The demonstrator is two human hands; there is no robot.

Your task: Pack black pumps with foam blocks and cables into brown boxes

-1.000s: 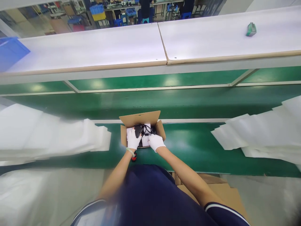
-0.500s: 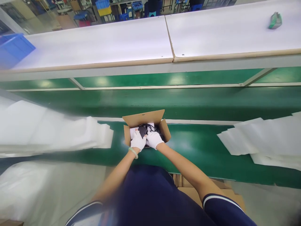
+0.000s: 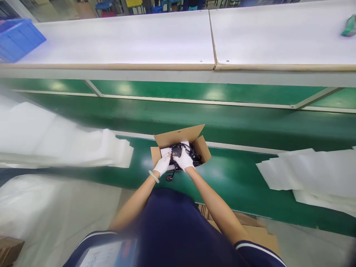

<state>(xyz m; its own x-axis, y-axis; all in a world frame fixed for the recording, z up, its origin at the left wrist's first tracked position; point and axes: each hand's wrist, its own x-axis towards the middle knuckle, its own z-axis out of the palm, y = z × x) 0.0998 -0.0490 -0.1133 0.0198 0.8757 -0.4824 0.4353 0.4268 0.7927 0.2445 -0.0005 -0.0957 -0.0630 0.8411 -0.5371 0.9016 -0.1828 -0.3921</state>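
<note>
An opened cardboard box (image 3: pixel 180 136) stands on the green work surface, its flaps folded outward. Inside it are a black boxy device (image 3: pixel 176 151), coils of black cable (image 3: pixel 197 157) and white pieces (image 3: pixel 166 151). My left hand (image 3: pixel 162 164), in a white glove, has its fingers closed at the device's left side. From the right, my right hand (image 3: pixel 184 160), gloved too, grips the same device, thumb across its front. A dark round cable end, seemingly a plug (image 3: pixel 170 178), hangs over the box's near edge.
Stacks of white foam sheets lie at left (image 3: pixel 111 148) and right (image 3: pixel 306 170). A raised white shelf (image 3: pixel 125 40) runs along the far side, bearing a blue bin (image 3: pixel 20 39) and a small green object (image 3: pixel 349 26). Flattened cardboard (image 3: pixel 258 230) shows beneath the near edge.
The dark cable end now hangs out over the box's near edge. My hands have drawn slightly apart, showing more of the device. The camera view has shifted a little.
</note>
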